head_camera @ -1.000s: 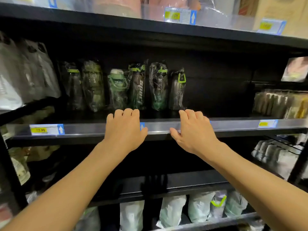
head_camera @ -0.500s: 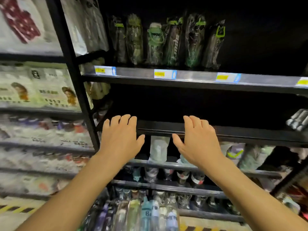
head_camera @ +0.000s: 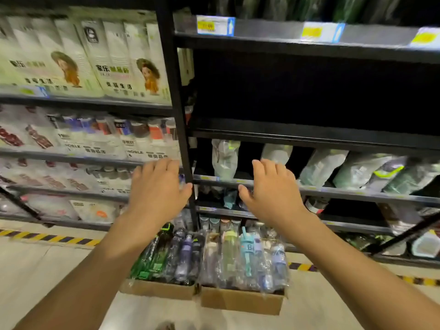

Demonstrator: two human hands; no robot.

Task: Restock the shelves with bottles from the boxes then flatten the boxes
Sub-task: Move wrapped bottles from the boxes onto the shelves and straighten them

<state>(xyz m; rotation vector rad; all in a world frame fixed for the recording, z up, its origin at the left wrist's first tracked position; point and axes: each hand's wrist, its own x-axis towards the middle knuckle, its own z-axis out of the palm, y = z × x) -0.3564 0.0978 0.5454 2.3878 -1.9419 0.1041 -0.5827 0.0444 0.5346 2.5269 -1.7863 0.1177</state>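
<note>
- Hovering before the shelving, left hand (head_camera: 157,194), grip slack, fingers spread, holding nothing.
- Hovering just right of black upright (head_camera: 177,115), right hand (head_camera: 271,194), grip equally loose and empty.
- Sitting on floor (head_camera: 47,270) at foot of shelving, two cardboard boxes (head_camera: 240,303), side by side and touching.
- Standing packed in both boxes, wrapped bottles (head_camera: 247,256).
- Running above the hands, dark middle shelf (head_camera: 309,139); contents too dark to tell.
</note>
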